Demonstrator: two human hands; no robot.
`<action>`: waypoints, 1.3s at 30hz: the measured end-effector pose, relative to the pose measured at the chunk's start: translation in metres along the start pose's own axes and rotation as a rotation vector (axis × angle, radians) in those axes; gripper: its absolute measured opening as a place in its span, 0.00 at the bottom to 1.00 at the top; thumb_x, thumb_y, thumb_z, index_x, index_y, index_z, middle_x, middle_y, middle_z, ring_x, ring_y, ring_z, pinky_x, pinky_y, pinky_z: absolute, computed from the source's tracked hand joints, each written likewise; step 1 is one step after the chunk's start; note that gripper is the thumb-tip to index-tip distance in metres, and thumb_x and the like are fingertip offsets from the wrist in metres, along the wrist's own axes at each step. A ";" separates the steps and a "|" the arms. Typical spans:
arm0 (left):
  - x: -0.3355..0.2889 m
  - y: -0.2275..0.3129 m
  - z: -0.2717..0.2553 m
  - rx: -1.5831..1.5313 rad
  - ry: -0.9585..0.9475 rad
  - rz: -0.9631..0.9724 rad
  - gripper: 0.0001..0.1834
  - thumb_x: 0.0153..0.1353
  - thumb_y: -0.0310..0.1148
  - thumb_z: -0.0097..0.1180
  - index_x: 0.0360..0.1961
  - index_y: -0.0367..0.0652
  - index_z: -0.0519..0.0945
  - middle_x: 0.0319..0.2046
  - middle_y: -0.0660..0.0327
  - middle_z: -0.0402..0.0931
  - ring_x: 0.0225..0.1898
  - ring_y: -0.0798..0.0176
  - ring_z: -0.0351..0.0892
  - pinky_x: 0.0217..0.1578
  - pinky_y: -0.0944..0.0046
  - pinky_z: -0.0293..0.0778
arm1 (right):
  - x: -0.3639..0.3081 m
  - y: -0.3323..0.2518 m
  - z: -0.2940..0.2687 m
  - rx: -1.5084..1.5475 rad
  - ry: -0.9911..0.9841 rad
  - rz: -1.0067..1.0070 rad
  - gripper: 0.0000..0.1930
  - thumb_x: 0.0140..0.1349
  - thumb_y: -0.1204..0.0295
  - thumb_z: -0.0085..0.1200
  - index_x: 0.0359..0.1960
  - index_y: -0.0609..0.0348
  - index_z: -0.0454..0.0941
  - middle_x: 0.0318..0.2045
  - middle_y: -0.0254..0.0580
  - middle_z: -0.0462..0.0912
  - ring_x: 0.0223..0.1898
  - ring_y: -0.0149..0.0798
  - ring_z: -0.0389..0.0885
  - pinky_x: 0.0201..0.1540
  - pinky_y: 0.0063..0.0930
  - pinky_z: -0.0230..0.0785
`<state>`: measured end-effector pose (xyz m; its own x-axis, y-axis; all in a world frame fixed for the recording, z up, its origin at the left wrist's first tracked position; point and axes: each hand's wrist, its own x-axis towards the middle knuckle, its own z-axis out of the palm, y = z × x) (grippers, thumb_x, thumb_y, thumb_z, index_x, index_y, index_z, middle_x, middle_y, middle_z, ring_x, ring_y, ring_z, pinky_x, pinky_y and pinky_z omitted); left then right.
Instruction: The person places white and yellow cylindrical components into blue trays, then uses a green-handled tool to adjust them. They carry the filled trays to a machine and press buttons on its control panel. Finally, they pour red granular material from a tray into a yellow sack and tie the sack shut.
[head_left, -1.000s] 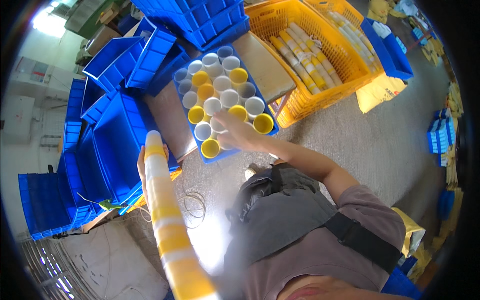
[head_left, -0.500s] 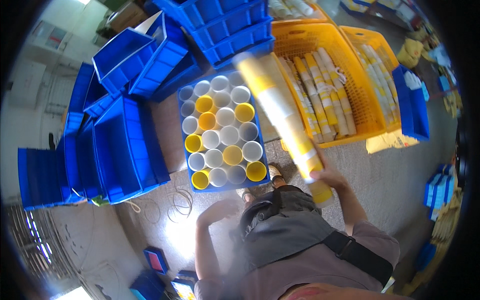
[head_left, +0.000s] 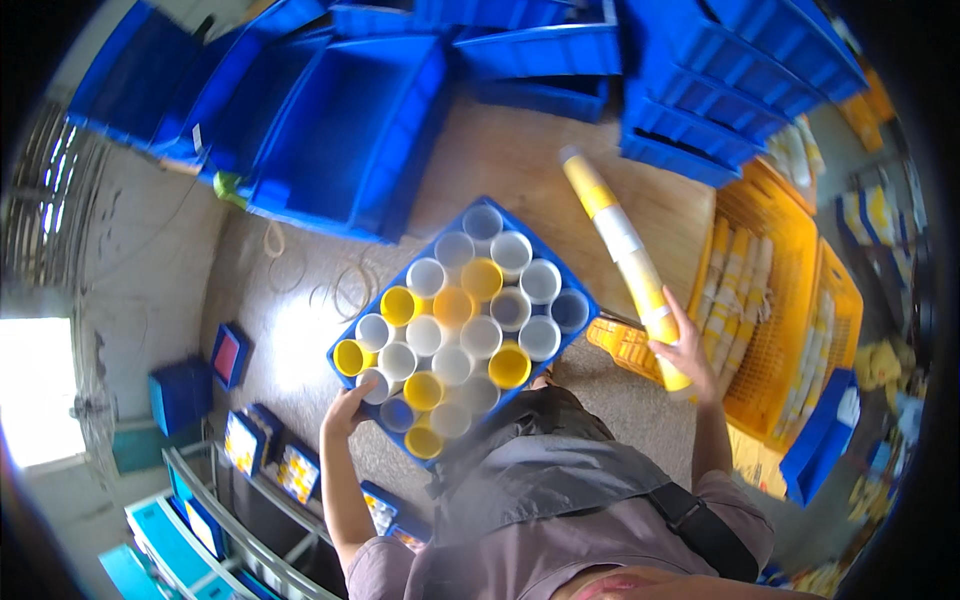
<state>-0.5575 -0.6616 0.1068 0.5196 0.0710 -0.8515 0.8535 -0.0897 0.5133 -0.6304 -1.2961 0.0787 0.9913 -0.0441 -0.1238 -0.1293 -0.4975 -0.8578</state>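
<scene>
The head view looks steeply down from close above.

Pale wall (head_left: 150,230) at left, bright window (head_left: 40,390) in it, lit slats (head_left: 55,185) farther up. Grey floor (head_left: 625,400), white glare (head_left: 295,350). Wooden desk (head_left: 520,150) ahead.

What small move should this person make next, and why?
Perhaps lower the long striped tube into the yellow crate: the right hand holds it near that crate, where similar tubes lie, and only the left hand is on the blue tray, which might need both.
</scene>
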 end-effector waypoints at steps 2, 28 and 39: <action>-0.026 -0.009 -0.043 0.023 0.082 -0.061 0.28 0.58 0.39 0.67 0.56 0.36 0.76 0.45 0.56 0.84 0.38 0.62 0.87 0.38 0.63 0.86 | 0.049 -0.007 0.002 -0.253 -0.054 0.073 0.48 0.50 0.72 0.70 0.74 0.56 0.58 0.66 0.52 0.71 0.61 0.52 0.75 0.64 0.44 0.70; 0.110 -0.188 -0.342 -0.637 1.120 -0.271 0.23 0.50 0.39 0.63 0.35 0.23 0.83 0.32 0.40 0.85 0.36 0.46 0.87 0.43 0.51 0.78 | 0.466 -0.536 0.667 0.043 0.444 -0.980 0.19 0.72 0.56 0.53 0.49 0.62 0.71 0.38 0.47 0.84 0.44 0.47 0.84 0.61 0.49 0.69; 0.151 -0.103 -0.522 -0.434 1.185 -0.435 0.37 0.52 0.40 0.59 0.63 0.34 0.68 0.42 0.36 0.82 0.49 0.35 0.82 0.54 0.45 0.74 | 0.312 -0.606 0.904 -0.747 -1.573 -1.015 0.18 0.67 0.54 0.55 0.46 0.55 0.74 0.36 0.52 0.85 0.39 0.56 0.85 0.41 0.48 0.77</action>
<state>-0.5461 -0.1230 -0.0183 -0.2641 0.8474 -0.4606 0.7863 0.4657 0.4061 -0.2643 -0.2255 0.1094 -0.2496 0.8723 -0.4204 0.7985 -0.0601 -0.5990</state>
